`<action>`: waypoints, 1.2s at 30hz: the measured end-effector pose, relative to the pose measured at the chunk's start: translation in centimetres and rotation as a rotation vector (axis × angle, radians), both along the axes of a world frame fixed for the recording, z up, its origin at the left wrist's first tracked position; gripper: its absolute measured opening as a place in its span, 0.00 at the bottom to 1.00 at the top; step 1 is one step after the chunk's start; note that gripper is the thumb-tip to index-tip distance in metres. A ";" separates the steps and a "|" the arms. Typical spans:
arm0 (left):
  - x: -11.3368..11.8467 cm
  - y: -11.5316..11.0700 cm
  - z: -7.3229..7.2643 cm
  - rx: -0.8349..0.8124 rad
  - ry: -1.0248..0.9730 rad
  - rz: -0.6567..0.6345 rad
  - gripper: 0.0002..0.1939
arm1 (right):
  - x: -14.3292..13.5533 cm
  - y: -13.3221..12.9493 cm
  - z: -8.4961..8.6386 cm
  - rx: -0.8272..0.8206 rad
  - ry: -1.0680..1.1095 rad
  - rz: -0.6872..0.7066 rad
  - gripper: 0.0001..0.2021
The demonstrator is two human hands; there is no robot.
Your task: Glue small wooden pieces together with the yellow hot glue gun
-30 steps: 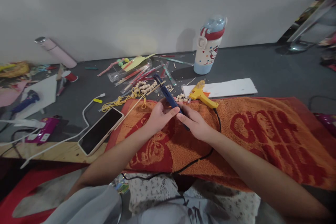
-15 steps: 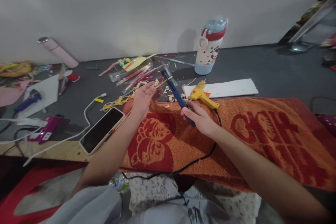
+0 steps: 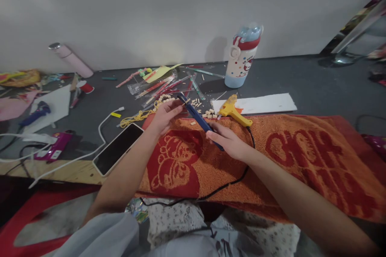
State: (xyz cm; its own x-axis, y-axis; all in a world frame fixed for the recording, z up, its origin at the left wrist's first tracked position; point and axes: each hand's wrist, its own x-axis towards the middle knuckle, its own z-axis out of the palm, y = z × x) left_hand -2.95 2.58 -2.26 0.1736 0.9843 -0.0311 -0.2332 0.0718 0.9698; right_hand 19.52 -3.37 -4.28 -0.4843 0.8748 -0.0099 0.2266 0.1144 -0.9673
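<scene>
My right hand [image 3: 224, 138] is closed around the lower end of a long dark blue utility knife [image 3: 199, 119], which slants up and to the left over the towel. My left hand [image 3: 165, 114] is closed in a pinch on a thin wooden stick [image 3: 186, 101]. The stick's end crosses the knife near its upper tip; most of the stick is hidden by the hand. Just beyond, short cut wooden pieces [image 3: 208, 114] lie scattered on the dark table. A yellow glue gun [image 3: 231, 109] rests to the right of the knife.
An orange and red towel [image 3: 229, 172] covers the front edge. A white strip [image 3: 268, 103], a cartoon bottle [image 3: 243, 58], plastic packets [image 3: 163, 84] and yellow string [image 3: 132, 118] lie or stand behind. At left are a phone [image 3: 117, 148], a white cable [image 3: 101, 128] and a pink flask [image 3: 72, 61].
The knife's upper end has swung left and down, closer to my left hand. Less of the wooden stick shows. My left hand has shifted slightly.
</scene>
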 end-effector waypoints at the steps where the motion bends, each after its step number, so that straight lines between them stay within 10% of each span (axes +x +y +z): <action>1: 0.0 0.0 0.1 -0.002 -0.003 -0.016 0.23 | 0.0 0.0 0.0 -0.004 0.004 0.003 0.20; 36: 0.3 -0.4 -0.2 0.206 0.148 0.092 0.16 | 0.4 0.0 -0.3 0.070 0.001 -0.001 0.29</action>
State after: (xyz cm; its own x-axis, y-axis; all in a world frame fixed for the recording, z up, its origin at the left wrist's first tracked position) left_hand -2.69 2.22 -2.44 0.0915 0.9840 0.1529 -0.0843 -0.1453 0.9858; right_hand 19.96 -3.34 -4.57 -0.4832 0.8739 0.0520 0.2259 0.1819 -0.9570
